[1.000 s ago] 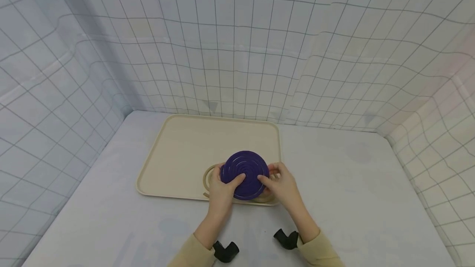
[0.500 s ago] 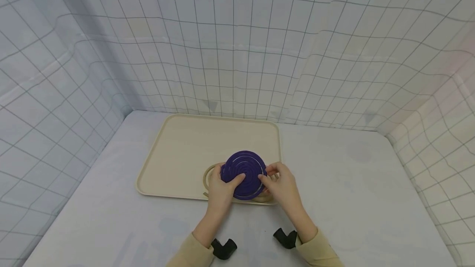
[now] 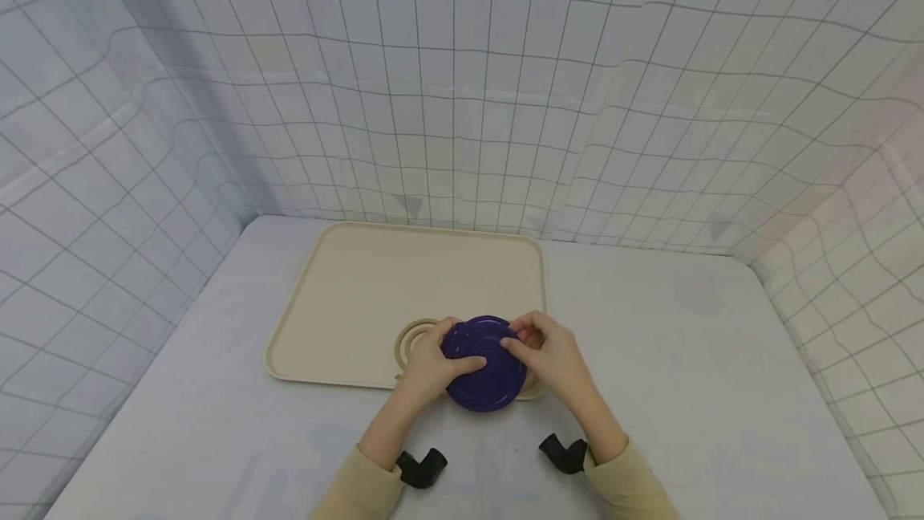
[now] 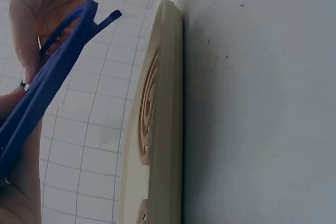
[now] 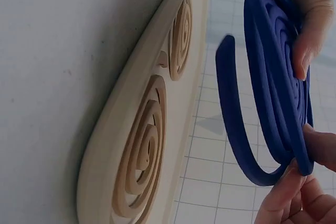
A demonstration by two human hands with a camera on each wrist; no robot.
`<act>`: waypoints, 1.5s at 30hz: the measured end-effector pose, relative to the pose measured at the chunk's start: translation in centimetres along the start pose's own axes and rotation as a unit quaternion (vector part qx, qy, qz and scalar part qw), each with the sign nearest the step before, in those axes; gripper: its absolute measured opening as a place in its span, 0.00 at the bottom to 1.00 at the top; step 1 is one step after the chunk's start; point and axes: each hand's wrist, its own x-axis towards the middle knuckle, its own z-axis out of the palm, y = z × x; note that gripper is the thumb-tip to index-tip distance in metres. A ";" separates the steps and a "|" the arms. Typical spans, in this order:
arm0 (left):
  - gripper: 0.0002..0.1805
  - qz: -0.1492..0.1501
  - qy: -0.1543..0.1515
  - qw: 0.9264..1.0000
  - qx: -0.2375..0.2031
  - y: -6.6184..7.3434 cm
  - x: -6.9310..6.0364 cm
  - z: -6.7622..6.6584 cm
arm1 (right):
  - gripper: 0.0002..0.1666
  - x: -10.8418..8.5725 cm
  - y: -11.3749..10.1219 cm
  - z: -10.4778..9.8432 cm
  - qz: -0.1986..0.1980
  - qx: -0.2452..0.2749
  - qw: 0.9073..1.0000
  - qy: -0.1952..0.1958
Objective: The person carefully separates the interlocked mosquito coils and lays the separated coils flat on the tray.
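Two dark blue spiral discs, lying face to face as far as the right wrist view shows, form a round stack point(image 3: 485, 375) above the tray's front edge. My left hand point(image 3: 427, 363) grips the stack from the left, thumb across its face. At its upper right edge my right hand point(image 3: 552, 351) pinches the rim between thumb and fingers. In the right wrist view a curved blue end strip point(image 5: 233, 114) stands away from the spiral point(image 5: 278, 72). Below, tan spirals point(image 5: 142, 156) lie on the tray, partly hidden in the head view.
A beige tray point(image 3: 419, 263) lies on the white table, with a tan spiral point(image 3: 404, 343) near its front edge. Black curved pieces point(image 3: 422, 469) sit at both sleeve cuffs. Grid-patterned cloth walls point(image 3: 469, 103) stand behind and at both sides.
The blue stack has moved slightly toward the front edge and tilted. My left hand has shifted right with it, and its forearm slants more; my right hand still pinches the rim.
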 end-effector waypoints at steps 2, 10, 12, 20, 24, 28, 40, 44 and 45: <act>0.36 -0.012 -0.019 1.000 -0.014 0.0 0.1 -0.3 | 0.09 0.1 -0.1 -0.2 -0.006 -0.001 1.000 -0.009; 0.30 -0.027 -0.033 0.979 -0.198 -0.3 0.4 -0.7 | 0.10 -0.1 -0.3 -0.2 0.021 0.019 1.000 0.001; 0.28 -0.020 -0.039 0.972 -0.233 -0.4 0.3 -0.6 | 0.10 -0.2 -0.3 -0.1 0.030 0.033 0.999 0.015; 0.25 0.009 -0.058 0.960 -0.275 -0.4 -0.5 -0.3 | 0.11 -1.1 -0.5 -0.4 0.052 0.074 0.996 0.000; 0.22 0.032 -0.098 0.975 -0.195 -0.4 -0.6 -0.6 | 0.11 -1.4 -0.6 -0.7 0.034 0.031 0.999 -0.017; 0.22 0.039 -0.161 0.977 -0.137 -0.5 -0.5 -0.9 | 0.11 -1.5 -0.7 -1.1 -0.015 -0.024 0.999 -0.046; 0.22 0.037 -0.215 0.970 -0.112 -0.5 -0.2 -1.4 | 0.11 -1.7 -1.2 -1.1 -0.084 -0.082 0.991 -0.056; 0.25 0.033 -0.185 0.976 -0.109 -0.9 -0.2 -1.1 | 0.11 -1.7 -1.2 -0.8 -0.071 -0.076 0.994 -0.022; 0.26 0.032 -0.176 0.977 -0.115 -1.0 -0.3 -1.0 | 0.11 -1.7 -1.2 -0.8 -0.064 -0.071 0.995 -0.013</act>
